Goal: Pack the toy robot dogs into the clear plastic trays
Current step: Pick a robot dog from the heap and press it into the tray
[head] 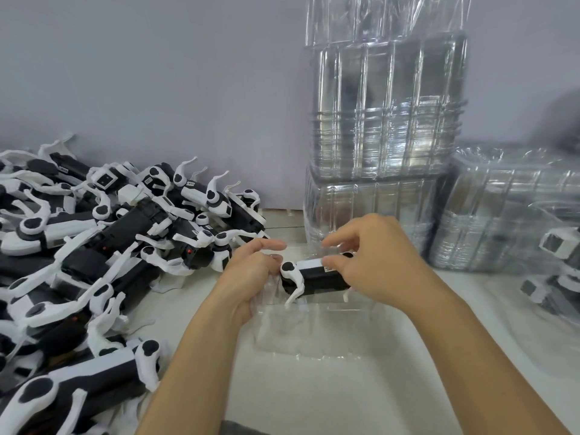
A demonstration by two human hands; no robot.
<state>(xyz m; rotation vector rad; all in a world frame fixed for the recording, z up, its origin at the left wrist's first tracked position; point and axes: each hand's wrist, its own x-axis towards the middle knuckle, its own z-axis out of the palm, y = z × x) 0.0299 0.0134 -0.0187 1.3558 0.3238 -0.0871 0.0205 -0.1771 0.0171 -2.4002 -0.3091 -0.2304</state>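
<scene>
Plastic tray (pixel 314 328) — two hands (pixel 251 277) (pixel 373 262) hold one toy dog (pixel 317 279) above.

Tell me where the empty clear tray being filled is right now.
Centre of the head view: clear tray lies on the table under both hands, beneath the held toy dog.

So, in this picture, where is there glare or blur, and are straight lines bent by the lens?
Head view: bright glare streaks the stacked clear trays; the clear tray under the hands is nearly invisible against the pale table; the toy dog held by the right hand is sharp; the wide lens bows the stack's edges; the far-right side looks soft.
</scene>
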